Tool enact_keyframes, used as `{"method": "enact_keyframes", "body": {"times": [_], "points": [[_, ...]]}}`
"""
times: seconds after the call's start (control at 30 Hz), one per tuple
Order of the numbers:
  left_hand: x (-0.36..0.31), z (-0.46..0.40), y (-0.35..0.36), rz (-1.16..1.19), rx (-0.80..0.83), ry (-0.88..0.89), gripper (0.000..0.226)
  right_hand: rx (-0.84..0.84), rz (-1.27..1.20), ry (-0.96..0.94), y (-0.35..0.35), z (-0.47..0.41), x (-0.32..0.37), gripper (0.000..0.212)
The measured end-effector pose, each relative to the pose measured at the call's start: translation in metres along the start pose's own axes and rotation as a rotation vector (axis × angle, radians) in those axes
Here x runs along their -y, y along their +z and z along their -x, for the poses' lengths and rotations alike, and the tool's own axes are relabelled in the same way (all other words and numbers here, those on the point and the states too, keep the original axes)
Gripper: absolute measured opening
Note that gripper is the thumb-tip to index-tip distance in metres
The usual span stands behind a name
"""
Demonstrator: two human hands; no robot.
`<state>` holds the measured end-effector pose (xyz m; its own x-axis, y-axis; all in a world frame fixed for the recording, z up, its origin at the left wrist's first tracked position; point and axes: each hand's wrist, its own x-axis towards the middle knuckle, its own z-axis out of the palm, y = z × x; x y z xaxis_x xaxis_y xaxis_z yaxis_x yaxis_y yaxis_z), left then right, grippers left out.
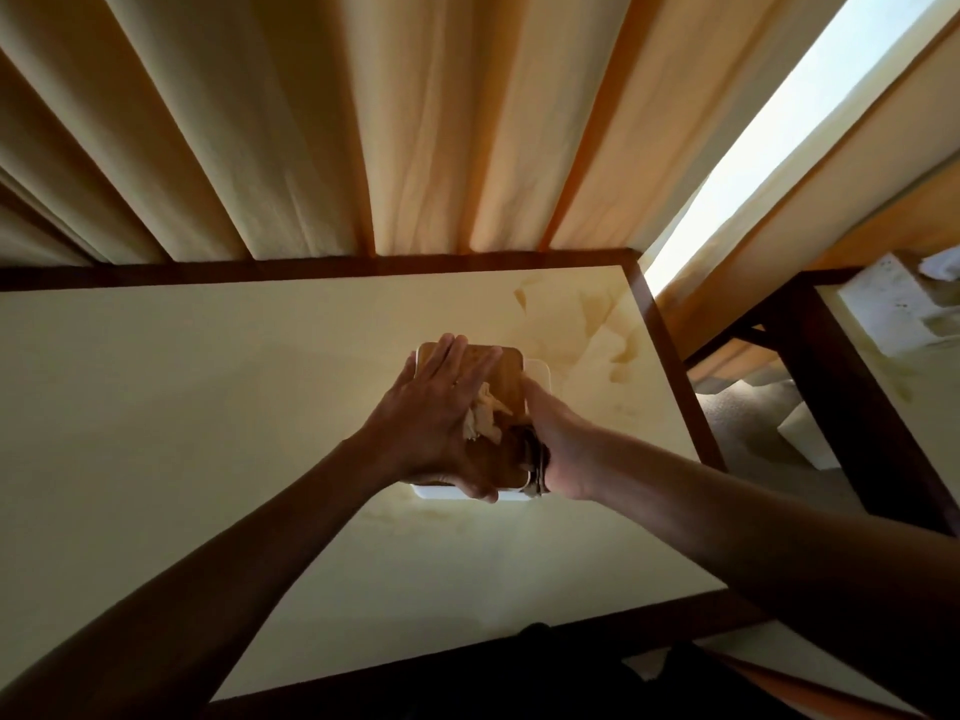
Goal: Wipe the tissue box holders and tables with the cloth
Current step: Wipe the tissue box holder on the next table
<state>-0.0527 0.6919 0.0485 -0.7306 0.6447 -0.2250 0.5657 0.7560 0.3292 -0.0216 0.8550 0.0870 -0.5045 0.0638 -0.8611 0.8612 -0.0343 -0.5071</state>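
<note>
Long cream and orange pleated curtains [322, 122] fill the top of the view from 9 to 1 o'clock, with a bright strip of window [779, 142] slanting down at 1 to 2 o'clock. Below them lies the large cream-topped desk with a dark wooden frame [156, 407], spreading across the middle of the view. A second dark-framed desk with a pale top [878, 407] stands at 3 o'clock, just beside the first with a gap between them; on it rests a pale speckled box-like thing [878, 309], too blurred to name.

At the centre of the big desk sits the square tissue box holder with a brown wooden lid and white base [506, 371], a crumpled white tissue [483, 415] rising from its middle. Both forearms reach in from 7 and 4 o'clock to meet on it.

The left hand [431, 418] lies flat over the lid's 9 o'clock half, fingers straight and together, pointing to 12 o'clock; its grip is open, pressing down and clasping nothing.

The right hand [550, 444] is against the holder's 3 o'clock edge, fingers reaching along that side. A dark bunched cloth [535, 462] shows at this hand, touching the holder's 5 o'clock corner; whether the fingers curl round it I cannot tell.
</note>
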Motion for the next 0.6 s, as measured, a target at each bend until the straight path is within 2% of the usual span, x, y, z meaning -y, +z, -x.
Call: {"method": "enact_keyframes", "body": {"times": [0.03,0.13,0.2,0.37,0.43,0.5,0.53,0.6], "points": [[0.000,0.000,-0.001,-0.005,0.004,-0.001,0.150,-0.008,0.047,-0.032,0.003,-0.002,-0.005,0.064],[0.001,-0.001,0.002,0.005,0.001,-0.015,0.150,0.114,0.055,-0.047,-0.007,0.003,-0.013,0.067],[0.001,-0.004,0.004,0.004,-0.003,-0.029,0.151,0.148,0.056,-0.105,-0.011,0.011,-0.016,0.051],[0.001,-0.006,0.006,-0.007,-0.017,-0.035,0.151,-0.154,0.008,-0.191,0.002,0.019,-0.044,0.010],[0.003,-0.005,0.006,-0.006,-0.030,-0.024,0.149,-0.194,-0.078,-0.158,-0.004,0.023,-0.047,0.014],[0.005,-0.004,0.006,0.024,-0.028,-0.010,0.148,-0.141,-0.196,-0.154,-0.016,0.032,-0.045,0.016],[0.006,-0.005,0.007,0.042,-0.028,-0.003,0.147,-0.121,-0.263,-0.180,-0.025,0.036,-0.044,0.013],[0.007,-0.006,0.008,0.059,-0.030,0.007,0.147,-0.148,-0.384,-0.288,-0.044,0.043,-0.040,0.022]]}}
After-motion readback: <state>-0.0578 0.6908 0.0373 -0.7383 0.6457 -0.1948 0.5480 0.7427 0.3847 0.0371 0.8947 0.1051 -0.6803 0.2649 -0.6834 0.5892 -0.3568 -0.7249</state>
